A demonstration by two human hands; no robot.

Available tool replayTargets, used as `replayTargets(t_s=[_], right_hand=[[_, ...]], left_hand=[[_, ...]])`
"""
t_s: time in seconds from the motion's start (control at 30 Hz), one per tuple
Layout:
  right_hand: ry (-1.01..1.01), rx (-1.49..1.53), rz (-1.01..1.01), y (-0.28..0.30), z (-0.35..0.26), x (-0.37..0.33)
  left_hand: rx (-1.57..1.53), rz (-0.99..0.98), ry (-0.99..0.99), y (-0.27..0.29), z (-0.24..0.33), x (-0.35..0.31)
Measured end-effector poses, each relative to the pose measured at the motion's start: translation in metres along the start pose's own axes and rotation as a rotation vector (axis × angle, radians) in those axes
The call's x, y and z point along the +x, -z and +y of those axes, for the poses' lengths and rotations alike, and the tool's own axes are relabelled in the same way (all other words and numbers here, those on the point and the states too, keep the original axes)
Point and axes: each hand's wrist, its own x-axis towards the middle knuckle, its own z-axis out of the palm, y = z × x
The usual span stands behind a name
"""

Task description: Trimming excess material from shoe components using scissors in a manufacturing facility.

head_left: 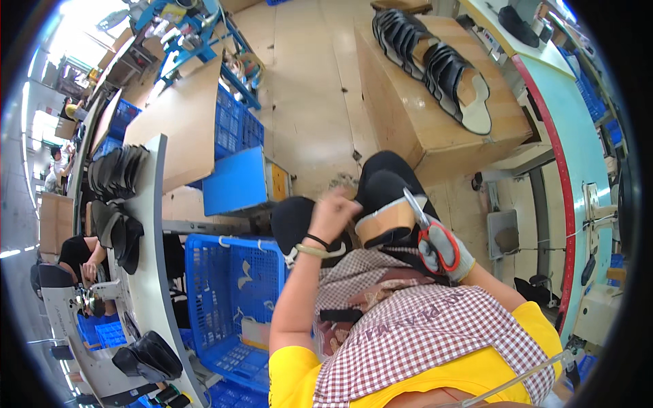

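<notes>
- Brown-and-white checked apron [428,333] over the wearer's lap.
- Right hand [454,260], in a grey-white glove: fingers curled about the red handles of the scissors [447,248]; blades point away, up beside the tan-and-black shoe piece [389,221].
- Shoe piece lies on the right thigh, between both hands.
- Left hand [333,216], bare, near the piece's left end: fingers bent inward but blurred; cannot tell whether they pinch anything.
- Blue plastic crate [192,272] left of the legs.
- Ahead right, cardboard carton [388,102] bearing overlapping black shoe uppers [435,61].
- Far left, co-worker's hand [91,270] by a sewing machine [62,316].
</notes>
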Motion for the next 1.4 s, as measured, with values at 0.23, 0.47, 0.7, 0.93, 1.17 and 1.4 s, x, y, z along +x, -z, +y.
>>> replayTargets(t_s=[0.23,0.47,0.7,0.93,1.17,1.4], right_hand=[[0.157,0.041,-0.131,0.016,-0.010,0.018],[0.387,0.416,-0.419,0.001,-0.034,0.087],[0.416,0.381,-0.558,-0.024,-0.011,0.112],[0.618,-0.630,0.401,0.037,-0.094,0.063],[0.842,-0.657,0.726,0.056,-0.089,0.046],[0.756,0.055,1.214,0.169,-0.120,0.087]], left_hand=[[-0.479,-0.861,0.040,-0.035,0.025,-0.008],[-1.565,-0.949,-0.545,-0.020,0.143,-0.013],[-1.562,-0.550,-0.306,-0.011,0.154,-0.030],[-0.595,0.025,0.104,-0.001,0.079,-0.016],[0.525,0.296,-0.027,-0.049,0.056,0.077],[-0.254,0.090,-0.567,-0.051,0.215,0.119]])
